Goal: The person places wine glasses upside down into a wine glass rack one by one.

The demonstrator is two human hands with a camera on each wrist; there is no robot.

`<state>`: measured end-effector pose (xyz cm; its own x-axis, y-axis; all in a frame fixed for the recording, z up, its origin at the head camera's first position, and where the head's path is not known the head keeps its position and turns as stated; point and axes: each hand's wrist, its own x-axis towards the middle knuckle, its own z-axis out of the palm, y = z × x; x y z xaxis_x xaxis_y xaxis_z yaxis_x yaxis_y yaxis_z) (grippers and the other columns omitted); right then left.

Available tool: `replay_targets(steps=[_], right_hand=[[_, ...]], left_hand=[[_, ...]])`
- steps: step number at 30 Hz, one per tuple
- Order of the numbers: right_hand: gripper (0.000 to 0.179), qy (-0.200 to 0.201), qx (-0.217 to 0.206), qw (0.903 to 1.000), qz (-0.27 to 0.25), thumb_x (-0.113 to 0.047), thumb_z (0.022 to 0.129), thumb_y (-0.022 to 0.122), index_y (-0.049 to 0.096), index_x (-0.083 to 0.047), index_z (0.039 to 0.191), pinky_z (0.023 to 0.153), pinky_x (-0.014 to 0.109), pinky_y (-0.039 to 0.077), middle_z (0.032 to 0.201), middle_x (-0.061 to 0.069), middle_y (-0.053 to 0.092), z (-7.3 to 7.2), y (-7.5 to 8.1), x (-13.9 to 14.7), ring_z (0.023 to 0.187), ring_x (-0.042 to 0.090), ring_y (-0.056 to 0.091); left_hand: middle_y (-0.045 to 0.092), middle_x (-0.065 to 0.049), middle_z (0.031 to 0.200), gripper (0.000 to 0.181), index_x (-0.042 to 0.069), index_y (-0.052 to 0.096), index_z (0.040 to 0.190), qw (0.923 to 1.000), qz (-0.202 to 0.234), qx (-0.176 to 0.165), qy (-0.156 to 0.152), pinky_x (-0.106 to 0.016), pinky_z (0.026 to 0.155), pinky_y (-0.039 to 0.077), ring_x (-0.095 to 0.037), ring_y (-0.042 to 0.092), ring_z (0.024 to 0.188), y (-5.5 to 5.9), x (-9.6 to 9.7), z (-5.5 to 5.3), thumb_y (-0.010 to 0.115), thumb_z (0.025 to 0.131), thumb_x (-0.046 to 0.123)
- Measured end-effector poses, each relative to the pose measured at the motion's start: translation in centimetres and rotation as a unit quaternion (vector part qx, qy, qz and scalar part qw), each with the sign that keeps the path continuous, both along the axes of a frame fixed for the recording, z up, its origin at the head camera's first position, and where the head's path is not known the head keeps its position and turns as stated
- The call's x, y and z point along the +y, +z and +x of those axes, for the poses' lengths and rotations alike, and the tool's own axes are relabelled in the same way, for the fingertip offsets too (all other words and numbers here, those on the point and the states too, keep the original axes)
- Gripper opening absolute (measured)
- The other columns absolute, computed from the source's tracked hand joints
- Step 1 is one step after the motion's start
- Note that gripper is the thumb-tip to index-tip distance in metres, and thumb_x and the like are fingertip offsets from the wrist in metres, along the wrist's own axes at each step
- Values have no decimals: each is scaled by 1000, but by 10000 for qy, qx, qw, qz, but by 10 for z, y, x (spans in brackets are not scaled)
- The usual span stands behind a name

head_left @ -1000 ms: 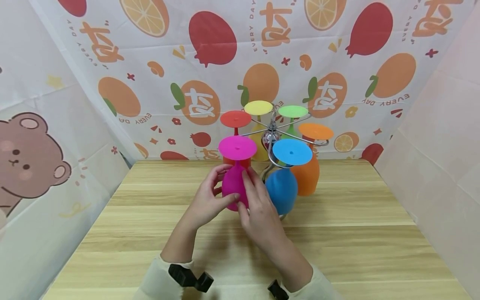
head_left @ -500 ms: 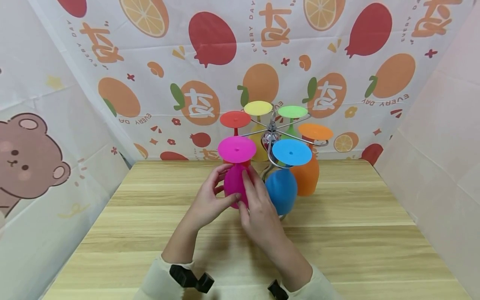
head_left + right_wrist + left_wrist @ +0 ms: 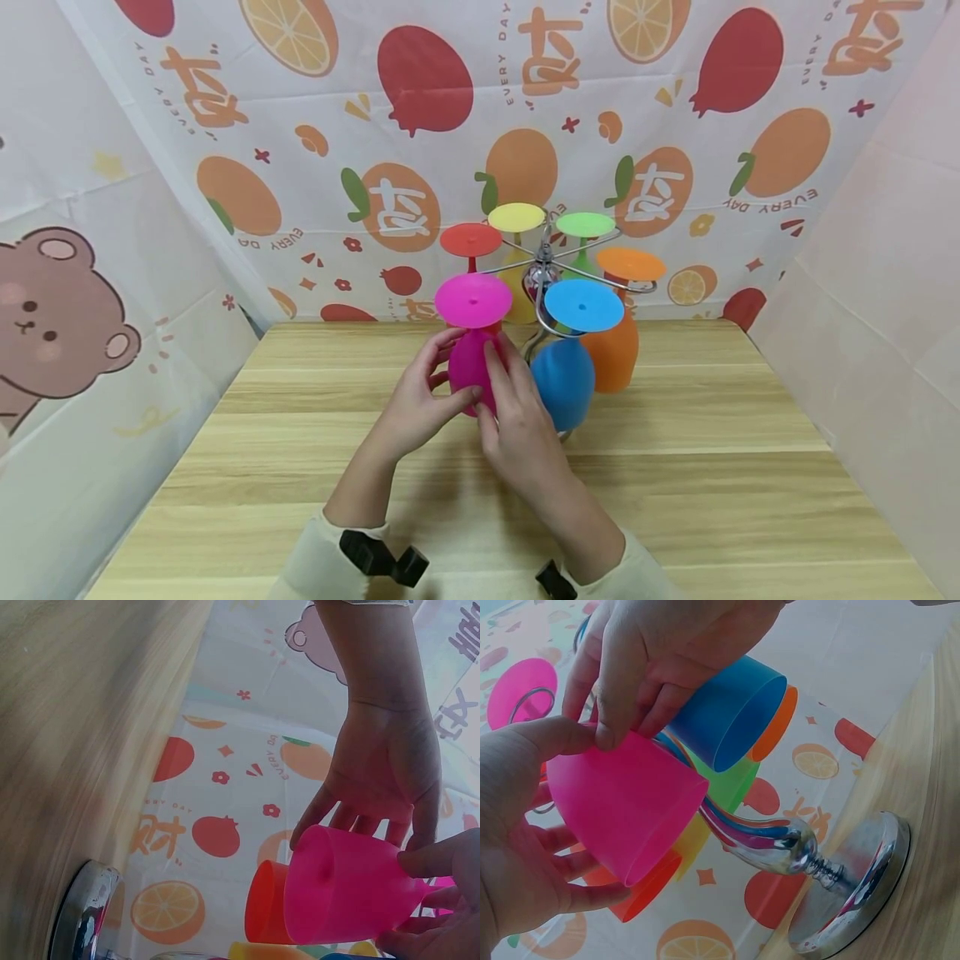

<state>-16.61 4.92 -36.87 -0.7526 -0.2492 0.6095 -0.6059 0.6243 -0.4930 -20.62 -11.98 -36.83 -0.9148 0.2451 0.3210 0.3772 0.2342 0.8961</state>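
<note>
A pink plastic goblet [image 3: 468, 375] hangs upside down, foot uppermost, on a chrome goblet rack [image 3: 546, 257]. My left hand [image 3: 420, 400] holds its bowl from the left, with fingers behind and thumb in front. My right hand [image 3: 525, 433] grips the same goblet from the right, its fingertips on the upper bowl. In the left wrist view, the right thumb presses on the pink goblet [image 3: 630, 795] near its narrow end, and the wide mouth faces the rack's round base [image 3: 855, 892]. The blue goblet [image 3: 564, 383] hangs just beyond the right fingers.
Orange [image 3: 615, 354], red [image 3: 471, 239], yellow [image 3: 517, 217] and green [image 3: 585, 223] goblets also hang upside down around the rack. The rack stands on a wooden table [image 3: 712, 500]. A fruit-print cloth [image 3: 315, 108] hangs close behind it.
The pink goblet's bowl has swung slightly right and up, while its foot has shifted a little left. Both hands keep nearly the same place.
</note>
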Motion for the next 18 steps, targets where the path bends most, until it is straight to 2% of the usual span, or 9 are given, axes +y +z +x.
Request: replay_targets(steps=[18], right_hand=[[87,62,135,9999,-8,-2,79,79,33,-7,153,98,40,51,159,9,29,0,0,0,145,26,32]], left_hand=[[50,2,142,69,25,42,144,10000,14,26,23,-56,103,45,-23,48,131,-1,0,-1,75,86,10]])
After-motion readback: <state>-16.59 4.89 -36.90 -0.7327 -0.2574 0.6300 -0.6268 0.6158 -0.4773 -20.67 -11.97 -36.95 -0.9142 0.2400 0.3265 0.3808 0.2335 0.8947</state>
